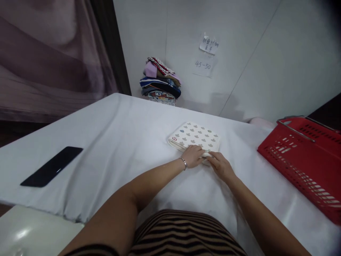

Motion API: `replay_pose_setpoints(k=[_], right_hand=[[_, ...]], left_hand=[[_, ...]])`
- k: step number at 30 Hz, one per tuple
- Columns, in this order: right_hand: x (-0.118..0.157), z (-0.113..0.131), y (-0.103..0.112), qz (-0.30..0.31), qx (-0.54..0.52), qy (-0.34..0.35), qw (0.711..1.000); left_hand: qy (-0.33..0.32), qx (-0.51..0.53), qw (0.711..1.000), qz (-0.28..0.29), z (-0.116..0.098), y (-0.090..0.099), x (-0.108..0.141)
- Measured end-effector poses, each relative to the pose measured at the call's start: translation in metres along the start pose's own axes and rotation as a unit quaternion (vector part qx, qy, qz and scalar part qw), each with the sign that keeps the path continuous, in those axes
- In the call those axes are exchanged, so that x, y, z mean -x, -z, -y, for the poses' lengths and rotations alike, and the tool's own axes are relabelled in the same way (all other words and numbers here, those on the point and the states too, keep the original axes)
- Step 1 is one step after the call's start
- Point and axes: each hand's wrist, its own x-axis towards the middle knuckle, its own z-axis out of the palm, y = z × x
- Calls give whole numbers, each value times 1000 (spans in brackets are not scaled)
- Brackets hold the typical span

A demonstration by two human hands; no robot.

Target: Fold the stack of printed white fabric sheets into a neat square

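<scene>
Pinching the near edge of the folded cloth (pixel 196 133), set on the white-covered table (pixel 128 142), with the right hand (pixel 221 166). Resting the left hand (pixel 193 156) palm-down over that same edge, with thumb hidden, so cannot tell whether clamped. Can see a red basket (pixel 306 153) to the folded cloth's right, a flat black slab (pixel 52 167) to its left and a pile of fabrics (pixel 161 82) beyond it.

The folded piece (pixel 195 134) was matt printed cloth. The basket (pixel 306 151) was smooth plastic. The bracelet (pixel 183 163) was shiny metal.
</scene>
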Motion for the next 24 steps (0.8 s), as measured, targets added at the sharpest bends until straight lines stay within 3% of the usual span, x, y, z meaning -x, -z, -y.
replay_pose_setpoints(k=[6,11,14,24], right_hand=[[3,1,-3,19,-6,15,1000],[2,1,-3,41,2,38,998],[3,2,-1,70,7,39,997],[0,8,1,60,54,25,996]], left_hand=[[-4,1,999,-46,33,13,23],[65,-11,994,-92,85,35,52],[104,8,991,-87,108,41,65],[242,74,963,-98,125,27,57]])
